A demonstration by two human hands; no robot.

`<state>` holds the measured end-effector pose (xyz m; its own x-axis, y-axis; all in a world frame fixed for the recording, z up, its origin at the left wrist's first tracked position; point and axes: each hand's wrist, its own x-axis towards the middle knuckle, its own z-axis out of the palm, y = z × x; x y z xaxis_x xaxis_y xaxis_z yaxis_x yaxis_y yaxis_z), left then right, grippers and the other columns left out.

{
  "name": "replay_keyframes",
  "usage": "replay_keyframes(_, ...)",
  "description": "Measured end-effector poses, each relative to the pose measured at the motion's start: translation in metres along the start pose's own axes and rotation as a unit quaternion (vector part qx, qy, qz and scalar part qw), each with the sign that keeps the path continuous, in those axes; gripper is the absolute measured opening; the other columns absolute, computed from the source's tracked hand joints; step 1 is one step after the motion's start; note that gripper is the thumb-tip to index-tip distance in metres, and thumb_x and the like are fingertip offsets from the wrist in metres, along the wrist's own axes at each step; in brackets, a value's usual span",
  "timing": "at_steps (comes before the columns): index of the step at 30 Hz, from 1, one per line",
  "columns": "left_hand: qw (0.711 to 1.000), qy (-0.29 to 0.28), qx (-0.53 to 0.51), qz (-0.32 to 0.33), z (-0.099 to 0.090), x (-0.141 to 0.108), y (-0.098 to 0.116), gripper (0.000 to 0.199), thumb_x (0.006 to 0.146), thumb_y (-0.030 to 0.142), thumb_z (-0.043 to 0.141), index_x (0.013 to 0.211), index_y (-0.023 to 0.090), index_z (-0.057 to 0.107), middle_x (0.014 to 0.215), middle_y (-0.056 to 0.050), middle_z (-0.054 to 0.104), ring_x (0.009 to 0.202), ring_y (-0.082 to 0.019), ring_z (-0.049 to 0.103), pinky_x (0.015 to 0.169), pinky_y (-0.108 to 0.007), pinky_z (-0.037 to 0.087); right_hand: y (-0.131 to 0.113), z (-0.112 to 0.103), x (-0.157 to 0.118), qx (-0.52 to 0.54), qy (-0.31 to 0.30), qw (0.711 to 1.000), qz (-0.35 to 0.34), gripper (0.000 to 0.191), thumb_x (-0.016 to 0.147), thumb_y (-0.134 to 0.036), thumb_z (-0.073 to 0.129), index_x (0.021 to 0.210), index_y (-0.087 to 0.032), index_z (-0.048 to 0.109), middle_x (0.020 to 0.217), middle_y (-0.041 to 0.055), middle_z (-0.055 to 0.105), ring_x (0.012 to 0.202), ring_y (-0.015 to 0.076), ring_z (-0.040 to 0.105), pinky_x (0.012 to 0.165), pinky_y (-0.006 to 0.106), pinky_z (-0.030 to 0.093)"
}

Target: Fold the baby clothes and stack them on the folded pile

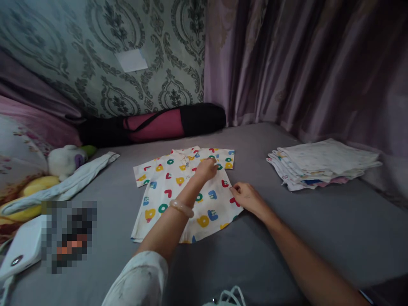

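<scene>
A small white short-sleeved shirt [174, 199] printed with red, blue, green and yellow shapes lies spread flat on the grey bedsheet, collar pointing away from me. My left hand [208, 168] reaches across its front, fingers closed on the cloth near the right-hand shoulder; the fingertips are partly hidden. At the shirt's right side edge, below that sleeve, my right hand [247, 197] pinches the fabric between thumb and fingers. A pale bangle [181, 208] circles my left wrist.
Folded clothes [325, 163] are stacked at the right. A long black and dark pink bag [156, 125] lies along the wall. On the left are a plush toy [65, 161], a pale cloth [63, 187] and a white device [24, 248]. White cords [234, 295] show at the bottom.
</scene>
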<state>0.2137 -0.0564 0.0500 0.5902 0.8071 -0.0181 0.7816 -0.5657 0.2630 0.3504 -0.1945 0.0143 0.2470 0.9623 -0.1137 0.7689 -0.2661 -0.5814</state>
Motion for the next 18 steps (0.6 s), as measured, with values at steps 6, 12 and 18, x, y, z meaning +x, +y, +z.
replay_keyframes(6,1.000,0.011,0.001,0.027,0.023,0.048,0.054,0.037,0.091,0.035,0.049,0.115,0.009,0.061,0.118,-0.017,0.062,0.112,-0.026,0.058,0.094,-0.032,0.045,0.003,0.006,-0.004,-0.005,-0.037,0.999,-0.021,0.026,0.087,-0.037,0.048,0.076,-0.020,0.064,0.074,0.0058,0.070,0.061,0.0163,0.061,0.050,0.024,0.033)
replay_keyframes(12,0.999,0.025,0.009,-0.045,0.040,0.075,0.072,0.050,0.088,0.042,0.055,0.122,0.005,0.057,0.125,-0.021,0.054,0.120,-0.028,0.049,0.099,-0.035,0.042,0.002,0.008,-0.010,-0.060,-0.052,0.996,-0.041,0.025,0.087,-0.038,0.049,0.077,-0.019,0.062,0.074,0.0058,0.069,0.063,0.0168,0.059,0.051,0.026,0.026)
replay_keyframes(18,0.998,0.030,0.023,-0.054,0.046,0.085,0.075,0.033,0.093,0.016,0.040,0.116,0.008,0.062,0.122,-0.019,0.057,0.116,-0.025,0.053,0.093,-0.032,0.046,-0.006,0.003,-0.018,-0.077,-0.068,0.994,-0.038,0.021,0.089,-0.035,0.047,0.082,-0.019,0.060,0.083,0.0079,0.070,0.076,0.0200,0.064,0.057,0.028,0.025)
